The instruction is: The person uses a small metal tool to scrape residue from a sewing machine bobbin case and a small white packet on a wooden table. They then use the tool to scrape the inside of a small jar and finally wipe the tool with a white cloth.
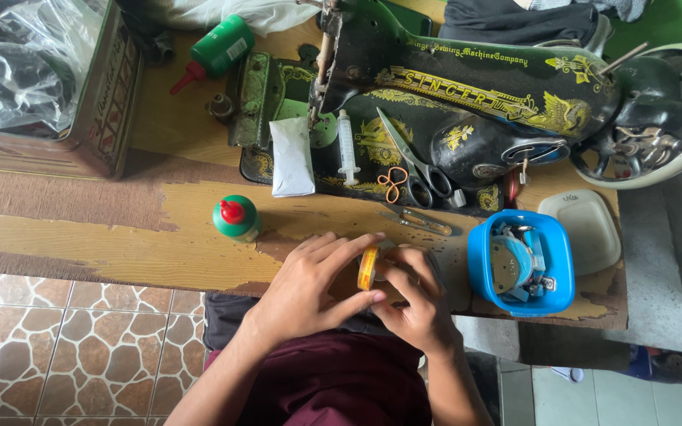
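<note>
Grasping a small yellow roll of tape (367, 267) between them, the left hand (309, 288) and right hand (414, 304) each formed a closed grip at the near edge of the worn wooden surface (104, 244). At 10 o'clock stood a green bottle with a red cap (235, 217); at 3 o'clock, a blue tub (521, 263); at 12 o'clock, scissors (412, 166) lay on the black sewing machine (467, 102).

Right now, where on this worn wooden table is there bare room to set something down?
The widest bare patch is the worn wooden tabletop left of the upright green bottle with the red cap, below the old tin box. It is crowded on the black sewing machine's base and between both hands and the blue plastic tub.
</note>
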